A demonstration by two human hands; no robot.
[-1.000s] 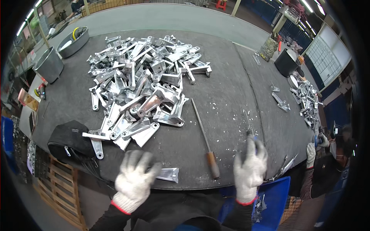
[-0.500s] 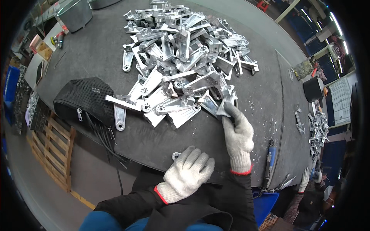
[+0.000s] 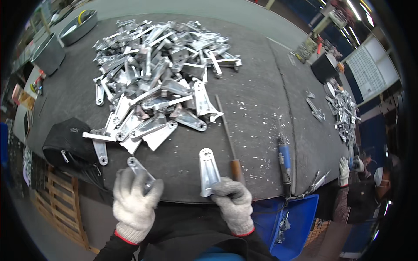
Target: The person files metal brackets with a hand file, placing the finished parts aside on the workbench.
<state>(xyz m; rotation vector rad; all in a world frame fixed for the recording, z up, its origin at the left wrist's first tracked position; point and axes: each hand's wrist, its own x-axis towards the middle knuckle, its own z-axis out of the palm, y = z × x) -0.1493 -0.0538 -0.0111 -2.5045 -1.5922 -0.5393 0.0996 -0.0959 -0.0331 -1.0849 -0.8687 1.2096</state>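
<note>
In white knit gloves with red cuffs, both my hands are at the near edge of the dark table. My left hand (image 3: 136,200) grips a silver metal bracket (image 3: 138,166), its rounded end with a hole poking out past the fingers. Between the thumb and fingers of my right hand (image 3: 233,202) is another metal bracket (image 3: 209,169), wide end toward me and rounded end pointing away. A file (image 3: 235,168) with a wooden handle lies just beyond my right hand. Farther off is a large heap of similar metal brackets (image 3: 161,65).
A black mesh bag (image 3: 72,145) lies at the left edge. On the right are a blue pen-shaped tool (image 3: 284,161), small metal scraps and a blue bin (image 3: 300,230) below the edge. A co-worker's gloved hand (image 3: 344,172) is at far right, near another bracket pile (image 3: 344,113).
My right hand has drawn a bracket from the heap to the near edge, baring the file. My left hand has shifted left with its bracket. The whole view has turned somewhat rightward.
</note>
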